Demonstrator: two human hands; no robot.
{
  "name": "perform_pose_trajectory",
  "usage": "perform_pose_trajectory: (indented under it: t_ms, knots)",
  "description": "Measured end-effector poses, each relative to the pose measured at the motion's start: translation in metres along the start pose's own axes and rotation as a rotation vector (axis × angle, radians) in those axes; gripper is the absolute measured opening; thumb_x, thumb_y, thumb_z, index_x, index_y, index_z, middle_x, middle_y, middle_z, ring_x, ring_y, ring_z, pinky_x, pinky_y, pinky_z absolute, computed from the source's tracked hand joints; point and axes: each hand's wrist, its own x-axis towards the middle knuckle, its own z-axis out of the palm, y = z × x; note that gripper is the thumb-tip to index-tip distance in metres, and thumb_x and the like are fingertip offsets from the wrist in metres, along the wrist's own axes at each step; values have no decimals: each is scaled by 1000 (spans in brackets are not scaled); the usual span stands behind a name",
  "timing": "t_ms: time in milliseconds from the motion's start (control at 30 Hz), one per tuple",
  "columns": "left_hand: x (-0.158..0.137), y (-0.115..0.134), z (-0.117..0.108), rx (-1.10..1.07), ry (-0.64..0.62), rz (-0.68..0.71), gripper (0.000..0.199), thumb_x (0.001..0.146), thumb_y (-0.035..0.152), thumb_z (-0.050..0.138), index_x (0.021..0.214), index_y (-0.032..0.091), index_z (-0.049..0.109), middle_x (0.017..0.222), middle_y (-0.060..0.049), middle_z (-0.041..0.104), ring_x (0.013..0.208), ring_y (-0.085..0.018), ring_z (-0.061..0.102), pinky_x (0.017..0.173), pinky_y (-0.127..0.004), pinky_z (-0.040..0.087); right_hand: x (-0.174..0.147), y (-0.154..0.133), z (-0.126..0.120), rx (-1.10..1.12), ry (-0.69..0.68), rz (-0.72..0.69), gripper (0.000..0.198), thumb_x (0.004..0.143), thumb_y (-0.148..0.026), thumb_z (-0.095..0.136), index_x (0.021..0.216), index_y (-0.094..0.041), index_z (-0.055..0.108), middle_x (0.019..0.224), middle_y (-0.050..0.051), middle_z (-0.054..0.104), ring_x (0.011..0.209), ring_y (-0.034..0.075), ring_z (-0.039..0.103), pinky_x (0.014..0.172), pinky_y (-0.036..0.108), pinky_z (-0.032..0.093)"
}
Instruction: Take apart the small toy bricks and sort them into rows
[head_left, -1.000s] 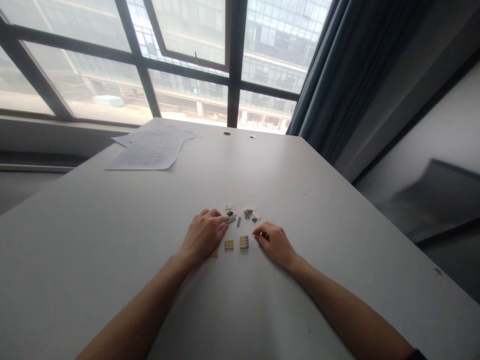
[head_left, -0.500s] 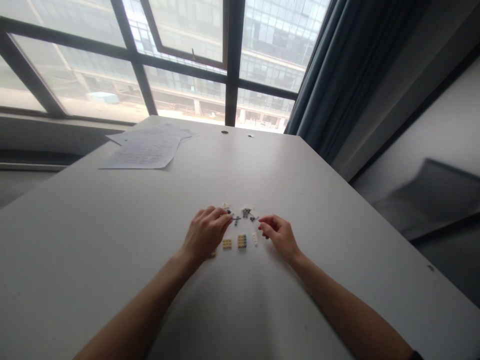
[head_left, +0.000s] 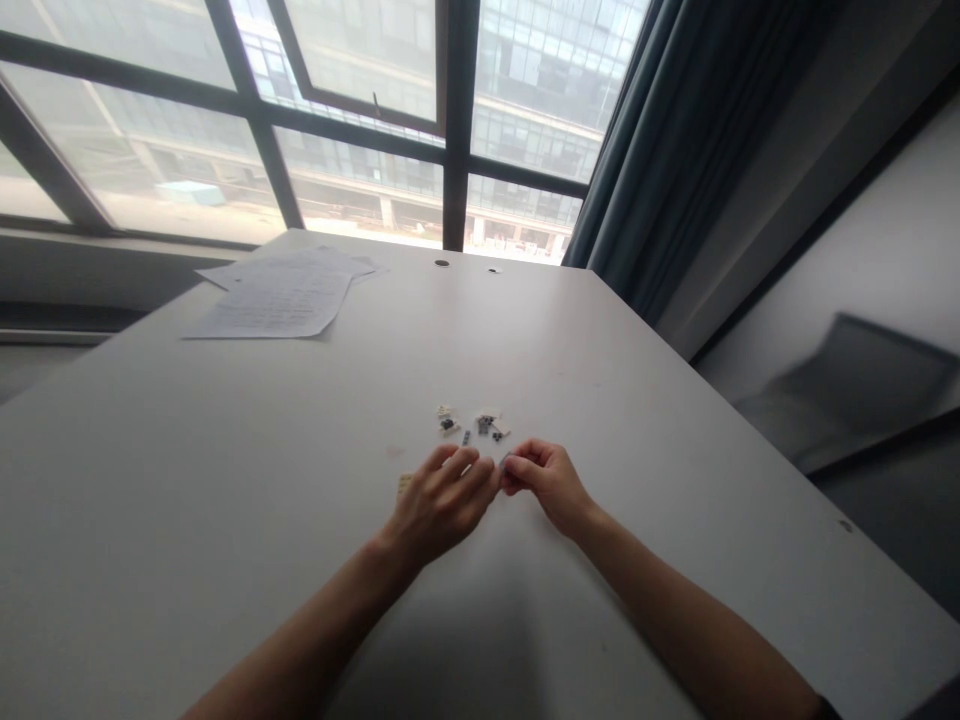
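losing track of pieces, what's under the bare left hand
A tan, studded plastic block shows partly past the left hand; anything directly beneath is covered and can't be seen.

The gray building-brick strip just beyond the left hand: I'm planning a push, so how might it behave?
The gray building-brick strip looks like hard plastic, so probably stiff. It's tiny beside the left hand, so likely light. Its blocky shape on the smooth-looking desk suggests sliding rather than rolling.

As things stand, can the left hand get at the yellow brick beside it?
Probably yes: the yellow brick sits beside the left hand, partly hidden by it, with nothing visible between them.
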Motion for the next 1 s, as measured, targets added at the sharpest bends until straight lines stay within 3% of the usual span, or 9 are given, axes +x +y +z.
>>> perform_pose_trajectory:
  t_ms: [100, 233, 433, 667, 833, 1000]
  knots:
    - [0, 0, 2, -32, -39, -48, 7, 88, 20, 58, 90, 15, 62, 86, -5, 64, 86, -20, 56, 77, -35, 42, 3, -7, -13, -197, 11, -24, 18, 70, -31, 70, 68, -16, 61, 56, -2, 62, 52, 11, 56, 53, 23, 44]
    - [0, 1, 6, -46, -200, -70, 15, 88, 28, 58, 95, 16, 63, 96, -7, 64, 97, -23, 54, 85, -39, 39, 8, -17, -37, -698, -48, -16, 13, 70, -28, 68, 65, -16, 64, 54, -5, 56, 50, 8, 46, 50, 21, 33]
    - [-4, 4, 13, -97, -411, -78, 32, 83, 43, 63, 106, 20, 61, 106, -5, 62, 107, -25, 50, 95, -42, 32, 6, -18, -36, -1152, -56, -63, 10, 76, -27, 64, 75, -19, 70, 63, -2, 62, 59, 11, 53, 59, 23, 36]
    - [-7, 5, 15, -116, -456, -107, 36, 83, 46, 63, 109, 21, 61, 110, -7, 61, 110, -27, 49, 98, -44, 31, 7, -11, -40, -1169, -46, -272, 23, 75, -31, 72, 95, -21, 68, 80, 0, 62, 66, 12, 53, 67, 25, 41]
    - [-8, 5, 15, -136, -463, -117, 35, 84, 45, 62, 109, 22, 61, 111, -8, 60, 111, -27, 49, 98, -45, 32, 5, -7, -44, -1127, -170, -283, 26, 73, -26, 74, 99, -23, 69, 84, 0, 57, 67, 11, 53, 67, 24, 43]
    - [-9, 6, 17, -156, -465, -128, 36, 84, 46, 62, 112, 23, 60, 117, -8, 59, 116, -29, 47, 100, -47, 32, 4, -3, -42, -1109, -163, -322, 20, 74, -24, 73, 94, -23, 70, 82, -1, 56, 70, 11, 53, 70, 24, 43]
